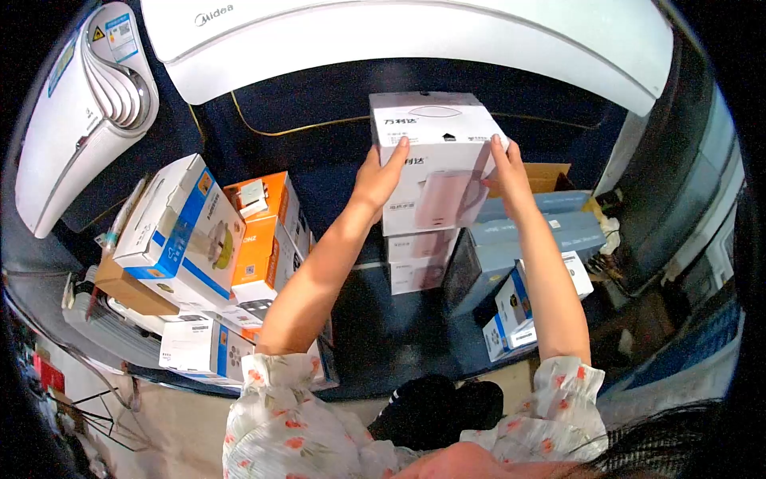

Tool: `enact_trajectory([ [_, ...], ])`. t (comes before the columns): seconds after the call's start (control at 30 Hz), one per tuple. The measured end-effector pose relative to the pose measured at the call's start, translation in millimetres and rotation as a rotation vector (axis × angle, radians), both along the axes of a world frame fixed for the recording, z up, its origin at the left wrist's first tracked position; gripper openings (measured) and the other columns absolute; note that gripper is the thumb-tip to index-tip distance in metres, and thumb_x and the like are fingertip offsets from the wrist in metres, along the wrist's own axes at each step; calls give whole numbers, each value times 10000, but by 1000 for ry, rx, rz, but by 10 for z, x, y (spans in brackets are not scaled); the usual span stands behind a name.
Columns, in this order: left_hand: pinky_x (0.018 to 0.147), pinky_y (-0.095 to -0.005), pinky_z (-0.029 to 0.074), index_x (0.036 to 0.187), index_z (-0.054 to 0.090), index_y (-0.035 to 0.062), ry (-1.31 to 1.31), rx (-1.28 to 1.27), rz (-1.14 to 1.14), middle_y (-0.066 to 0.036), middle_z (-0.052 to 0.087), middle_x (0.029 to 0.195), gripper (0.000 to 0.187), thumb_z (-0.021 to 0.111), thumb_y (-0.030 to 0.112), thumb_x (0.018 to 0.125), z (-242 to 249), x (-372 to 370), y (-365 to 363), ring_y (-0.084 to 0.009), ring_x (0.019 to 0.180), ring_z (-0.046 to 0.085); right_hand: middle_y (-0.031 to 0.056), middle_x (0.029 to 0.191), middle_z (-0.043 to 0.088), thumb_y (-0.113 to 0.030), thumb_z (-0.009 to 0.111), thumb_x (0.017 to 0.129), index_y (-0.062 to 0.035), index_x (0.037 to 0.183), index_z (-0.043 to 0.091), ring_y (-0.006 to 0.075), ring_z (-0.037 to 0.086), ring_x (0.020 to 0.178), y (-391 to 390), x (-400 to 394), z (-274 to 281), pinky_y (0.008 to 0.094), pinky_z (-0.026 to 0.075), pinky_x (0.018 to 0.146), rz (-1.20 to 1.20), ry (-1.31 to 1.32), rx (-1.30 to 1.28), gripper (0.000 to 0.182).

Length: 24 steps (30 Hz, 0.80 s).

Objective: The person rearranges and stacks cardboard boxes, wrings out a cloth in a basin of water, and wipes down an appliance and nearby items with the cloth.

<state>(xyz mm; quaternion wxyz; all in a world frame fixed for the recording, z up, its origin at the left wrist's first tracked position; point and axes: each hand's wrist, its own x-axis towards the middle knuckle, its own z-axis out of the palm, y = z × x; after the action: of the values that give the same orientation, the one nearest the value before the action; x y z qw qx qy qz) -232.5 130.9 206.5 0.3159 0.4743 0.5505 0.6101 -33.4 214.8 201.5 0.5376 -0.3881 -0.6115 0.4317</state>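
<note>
A white carton (437, 164) with dark Chinese lettering and a picture of a pale appliance stands upright in the middle of the head view. Gripping its left side is my left hand (378, 180), thumb on the front edge near the top. On the opposite side, my right hand (507, 174) presses against the upper right edge. Both hands are closed on this one carton. Under it are smaller white boxes (416, 275) in a stack; whether the carton rests on them cannot be told.
Left of my arms are stacked a white-and-blue box (185, 231), orange boxes (259, 255) and a smaller white box (203, 348). Grey boxes (487, 259) and a white-and-blue box (511, 319) stand at the right. White air conditioners (415, 48) hang behind on a dark wall.
</note>
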Motion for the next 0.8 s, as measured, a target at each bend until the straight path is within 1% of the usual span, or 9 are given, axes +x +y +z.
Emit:
enact_trajectory([
  [0.07,717,-394,385,1242,391,70,-108,-27,-56,-92,469,1201,681,407,598,812,30,85,-329,-218,1030,427,78,1157,431,-492,450,860,-104,1191,384,188,471,913,-247,22,-5,360,438,739,-18,-15,-1,513],
  [0.17,846,-423,386,1273,382,106,-161,46,-43,-95,426,1234,553,388,484,868,-55,119,-928,-232,1128,395,97,1049,463,-397,522,854,-66,1139,389,153,477,896,-796,164,-93,296,466,712,-29,-87,73,456],
  [0.2,832,-397,395,1271,382,101,-170,6,-38,-92,438,1224,534,413,450,868,-124,151,-1115,-222,1102,417,64,868,509,-258,594,831,-16,1063,406,94,473,649,-1015,185,-151,221,422,540,-43,18,111,384],
  [0.23,818,-371,405,1269,383,96,-180,-34,-31,-90,449,1213,517,438,416,868,-219,177,-1282,-212,1076,439,59,865,507,-229,575,842,-19,1074,392,94,472,663,-1199,229,-234,222,422,551,-36,33,73,362],
  [0.33,755,-317,412,1255,381,91,-273,-67,-59,-58,502,1128,476,520,287,843,-827,142,-1589,-160,944,489,96,1007,492,-248,540,850,-61,1139,346,141,534,838,-1557,406,-657,263,499,651,44,-45,-124,395],
  [0.4,927,-339,323,1305,298,26,-403,-212,-72,-135,421,1242,549,532,200,841,-1095,205,-1733,-199,1116,412,100,1021,468,-264,544,848,-59,1106,346,160,531,860,-1629,462,-1099,273,493,671,64,-94,-175,384],
  [0.5,904,-401,317,1301,321,69,-501,-504,-16,-98,426,1239,532,533,204,832,-1602,208,-1689,-209,1106,423,66,826,498,-160,561,843,-46,1052,345,113,480,644,-1594,425,-1788,253,420,550,53,-71,-392,321],
  [0.6,818,-362,416,1260,372,108,-601,-494,-104,-77,451,1217,510,540,306,822,-2526,133,-1501,-201,1034,480,64,933,442,-221,545,863,-74,1066,344,171,499,839,-1371,483,-2692,356,492,714,116,-213,-528,322],
  [0.8,919,-339,391,1284,322,32,-618,-424,-184,-111,449,1217,479,498,82,841,-3849,135,-889,-231,1125,434,59,960,427,-169,529,872,-99,1125,340,159,475,846,-672,508,-3936,320,460,729,211,-201,-511,323],
])
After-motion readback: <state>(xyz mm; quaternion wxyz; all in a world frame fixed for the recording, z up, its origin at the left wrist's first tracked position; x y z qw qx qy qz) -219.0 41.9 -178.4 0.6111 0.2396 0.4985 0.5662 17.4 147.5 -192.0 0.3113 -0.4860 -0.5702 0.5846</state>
